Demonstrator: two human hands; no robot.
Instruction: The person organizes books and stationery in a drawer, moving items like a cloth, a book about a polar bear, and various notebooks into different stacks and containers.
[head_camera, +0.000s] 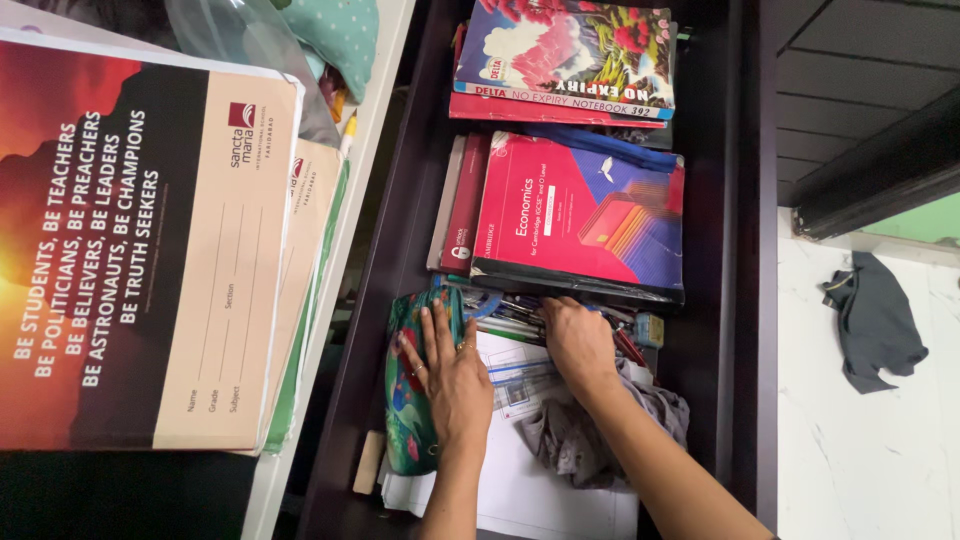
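While both reach in drawer (400, 250): L hand (445, 365) flat on pouch (408, 400), R hand (577, 340) curled among pens (515, 312).

Domestic study corner, likely a home. Evidence: dark open drawer (745, 300) stocked with a pink textbook (575, 215), a floral-cover notebook (570, 55) and loose pens (520, 312); school notebooks (150, 250) stacked on an adjoining white surface; white marble floor (870, 440) with a dark cloth (878, 320) dropped on it.
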